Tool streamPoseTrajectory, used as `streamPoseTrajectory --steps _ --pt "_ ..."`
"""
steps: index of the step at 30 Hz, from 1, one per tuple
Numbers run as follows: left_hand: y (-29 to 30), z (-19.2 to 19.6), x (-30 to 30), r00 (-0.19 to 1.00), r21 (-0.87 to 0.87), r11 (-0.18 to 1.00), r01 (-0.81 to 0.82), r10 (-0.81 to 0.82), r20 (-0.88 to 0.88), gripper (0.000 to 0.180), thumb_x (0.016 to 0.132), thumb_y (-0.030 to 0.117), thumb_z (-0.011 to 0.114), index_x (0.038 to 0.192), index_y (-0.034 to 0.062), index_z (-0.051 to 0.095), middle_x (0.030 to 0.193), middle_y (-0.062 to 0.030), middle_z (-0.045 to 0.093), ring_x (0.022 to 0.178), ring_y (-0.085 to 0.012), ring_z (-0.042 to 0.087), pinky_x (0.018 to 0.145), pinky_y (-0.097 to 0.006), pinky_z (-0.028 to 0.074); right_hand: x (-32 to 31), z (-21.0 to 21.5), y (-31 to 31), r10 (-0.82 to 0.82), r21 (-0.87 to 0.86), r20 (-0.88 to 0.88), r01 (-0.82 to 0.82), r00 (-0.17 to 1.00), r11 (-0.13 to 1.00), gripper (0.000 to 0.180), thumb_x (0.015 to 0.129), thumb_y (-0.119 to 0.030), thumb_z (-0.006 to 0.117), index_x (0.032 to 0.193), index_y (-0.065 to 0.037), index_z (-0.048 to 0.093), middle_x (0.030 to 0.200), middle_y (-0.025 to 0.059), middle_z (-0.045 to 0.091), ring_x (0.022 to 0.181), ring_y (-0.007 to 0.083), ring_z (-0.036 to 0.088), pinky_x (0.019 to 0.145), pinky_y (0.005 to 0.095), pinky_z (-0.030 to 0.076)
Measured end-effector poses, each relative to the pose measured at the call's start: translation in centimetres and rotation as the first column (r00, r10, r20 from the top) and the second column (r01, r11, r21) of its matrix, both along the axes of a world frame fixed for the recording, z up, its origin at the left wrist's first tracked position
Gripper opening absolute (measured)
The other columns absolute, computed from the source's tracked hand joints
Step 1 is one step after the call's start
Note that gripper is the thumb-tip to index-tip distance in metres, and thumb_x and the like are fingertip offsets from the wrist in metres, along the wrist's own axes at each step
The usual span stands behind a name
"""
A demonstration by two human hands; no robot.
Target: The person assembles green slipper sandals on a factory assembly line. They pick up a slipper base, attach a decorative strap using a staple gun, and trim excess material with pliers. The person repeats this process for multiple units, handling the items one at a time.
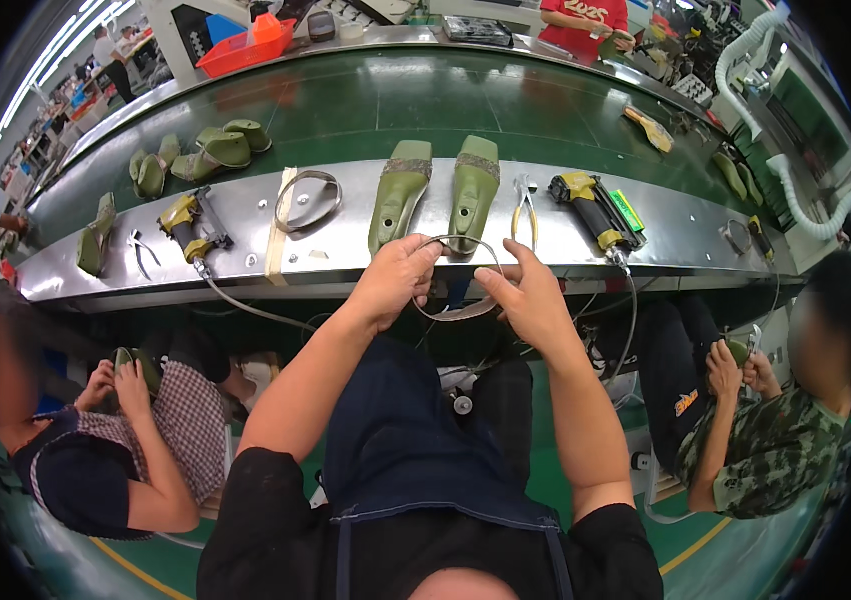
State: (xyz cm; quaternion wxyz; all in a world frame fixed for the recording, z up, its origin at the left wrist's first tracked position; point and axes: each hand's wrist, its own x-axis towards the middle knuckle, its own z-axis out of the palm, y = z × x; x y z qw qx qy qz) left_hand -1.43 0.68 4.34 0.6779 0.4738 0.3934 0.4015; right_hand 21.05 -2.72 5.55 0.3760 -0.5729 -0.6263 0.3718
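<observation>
A thin grey band bent into a loop (458,314) hangs between my two hands at the near edge of the metal bench. My left hand (398,283) pinches the loop's left side between thumb and fingers. On its right side, my right hand (538,297) has the thumb against the band and the index finger raised. Two green shoe lasts (399,205) (472,208) lie just beyond, side by side, each with a grey patterned band across it. Yellow-handled pliers (526,212) rest right of them.
Air staplers lie on the bench to the right (594,213) and left (189,228), with hoses trailing off the edge. A coiled grey band (309,203) sits left of the lasts. More green lasts (224,148) stand on the green conveyor belt (336,110). People work on both sides.
</observation>
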Motion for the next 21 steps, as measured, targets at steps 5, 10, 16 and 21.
streamPoseTrajectory --steps 5,10,16,21 --pt "0.1 -0.8 -1.3 0.98 -0.074 0.997 0.022 -0.007 0.2 0.033 0.106 0.026 0.066 0.127 0.0005 0.061 0.077 0.0033 0.053 0.065 -0.0082 0.052 0.063 -0.028 0.049 -1.4 0.8 -1.1 0.017 -0.117 -0.453 -0.078 0.891 0.99 0.072 0.101 -0.015 0.07 0.159 0.008 0.032 0.101 0.0174 0.073 0.079 0.0196 0.074 0.06 0.0268 0.058" --pt "-0.6 -2.3 -1.9 0.977 0.155 0.974 -0.168 0.143 0.16 0.04 0.105 0.02 0.066 0.137 -0.0022 0.056 0.098 -0.0053 0.068 0.086 -0.0135 0.068 0.081 -0.029 0.056 -2.7 -0.5 -1.5 -0.01 -0.033 -0.589 -0.012 0.808 0.999 0.074 0.103 -0.018 0.07 0.16 0.006 0.029 0.099 0.0165 0.073 0.08 0.0245 0.076 0.066 0.0301 0.063" --pt "0.4 -2.5 -2.5 0.967 0.226 0.943 -0.245 0.222 0.123 0.043 0.106 0.015 0.064 0.143 -0.0057 0.056 0.112 -0.0095 0.073 0.092 -0.0137 0.069 0.083 -0.029 0.055 -3.4 -1.0 -2.4 -0.011 -0.098 -0.575 -0.056 0.818 0.994 0.07 0.106 -0.02 0.065 0.16 0.005 0.027 0.107 0.02 0.074 0.085 0.025 0.077 0.067 0.0296 0.063" --pt "0.8 -1.8 -2.4 0.983 0.328 0.927 -0.184 0.167 0.079 0.041 0.107 0.014 0.063 0.143 -0.006 0.06 0.119 -0.0124 0.075 0.092 -0.0125 0.068 0.083 -0.028 0.054 -2.8 -1.0 -2.7 -0.029 -0.114 -0.474 -0.029 0.88 0.993 0.063 0.107 -0.025 0.064 0.156 0.005 0.037 0.104 0.0182 0.075 0.078 0.0199 0.075 0.065 0.0287 0.06"
